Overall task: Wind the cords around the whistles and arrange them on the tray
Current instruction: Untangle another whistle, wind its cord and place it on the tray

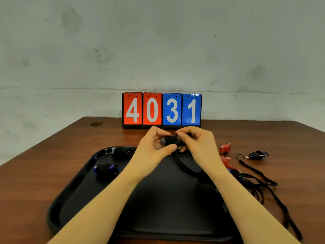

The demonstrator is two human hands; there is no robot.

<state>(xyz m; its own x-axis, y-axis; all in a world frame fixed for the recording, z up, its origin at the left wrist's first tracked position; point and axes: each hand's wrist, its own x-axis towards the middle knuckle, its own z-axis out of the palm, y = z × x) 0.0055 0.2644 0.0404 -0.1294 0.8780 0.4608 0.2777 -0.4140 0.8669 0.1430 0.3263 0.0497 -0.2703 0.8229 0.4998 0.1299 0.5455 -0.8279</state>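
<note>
My left hand (154, 147) grips a dark whistle (169, 140) partly wrapped in black cord, held above the far edge of the black tray (73, 187). My right hand (195, 141) pinches the cord at the whistle's right end. The loose cord (184, 166) hangs down onto the tray between my wrists. Two wound whistles lie at the tray's far left: a black one (121, 153) and a blue one (106, 169). To the right of the tray, on the table, lie two red whistles (225, 148) (226, 161) and a black whistle (258, 154) with a tangle of black cords (260, 184).
A flip scoreboard (161, 110) reading 4031 stands at the table's far edge against the wall. The wooden table (35, 173) extends to the left of the tray. The cords trail toward the near right corner.
</note>
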